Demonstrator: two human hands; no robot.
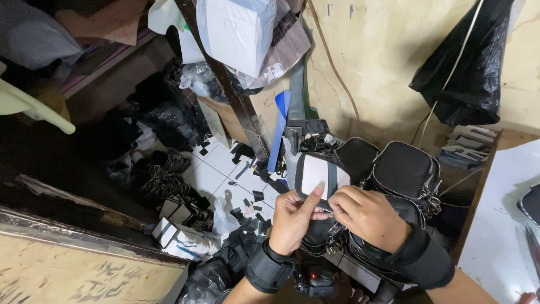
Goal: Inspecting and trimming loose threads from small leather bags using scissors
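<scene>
A white box [236, 31] sat at top centre; small white cartons [180, 236] lay on the floor, lower left.

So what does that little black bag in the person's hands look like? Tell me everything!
The small black bag looks like soft fabric, with a white panel on its upturned face crossed by a dark strap down the middle. A silver zipper runs along its near edge, with metal rings hanging below. It is tilted up toward the camera, above a pile of similar black bags. The left hand grips its left side, thumb against the white panel, and the right hand pinches at the zipper.
</scene>
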